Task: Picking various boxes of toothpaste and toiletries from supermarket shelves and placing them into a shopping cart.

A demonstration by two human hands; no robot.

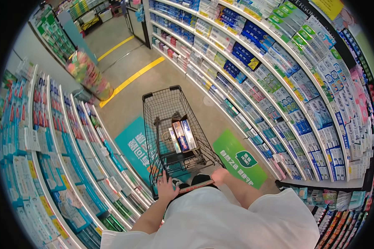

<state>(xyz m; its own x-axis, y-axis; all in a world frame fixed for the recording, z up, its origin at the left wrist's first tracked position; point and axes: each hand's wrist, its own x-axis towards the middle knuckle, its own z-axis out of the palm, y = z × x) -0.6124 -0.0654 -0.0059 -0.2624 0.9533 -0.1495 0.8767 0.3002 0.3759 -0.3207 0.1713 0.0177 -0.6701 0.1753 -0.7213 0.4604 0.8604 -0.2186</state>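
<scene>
In front of me is a black wire shopping cart [162, 99] with a handlebar [196, 186] close to my body. My right hand [219, 176] is closed around the bar's right end. At its left end, my left hand [167, 187] lies on the bar with its fingers spread forward over the cart's near corner. Inside the basket sits an open carton [180, 137] with orange, blue and white sides. A white and blue box [189, 136] is against its right side, and a thin white package [173, 140] against its left.
Curved by the lens, shelves of toothpaste boxes [258, 34] line the right side. Toothbrush packs and boxes fill the left shelves [62, 155]. A clear bin of colourful balls [90, 74] stands ahead at left, by yellow floor tape [134, 81]. Teal [134, 146] and green [240, 158] floor stickers flank the cart.
</scene>
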